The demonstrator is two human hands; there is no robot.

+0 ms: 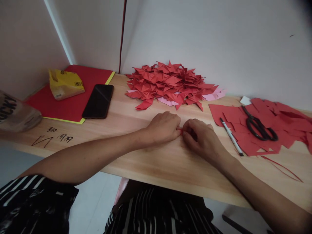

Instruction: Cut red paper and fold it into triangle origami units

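Both my hands rest on the wooden table (151, 162), knuckles up, meeting at the middle. My left hand (163, 127) and my right hand (201, 138) are closed, pinching a small piece of red paper (179, 129) between their fingertips; only a sliver of it shows. Just beyond them lies a heap of folded red paper pieces (168, 83) with some pink sheets (215, 94) under its right edge.
Black scissors (259, 125) lie on red paper scraps (270, 130) at the right, a pen (231, 136) beside them. At the left are a black phone (98, 100), a yellow packet (64, 84) on red card (73, 97), and a clear bag (14, 112). Walls close behind.
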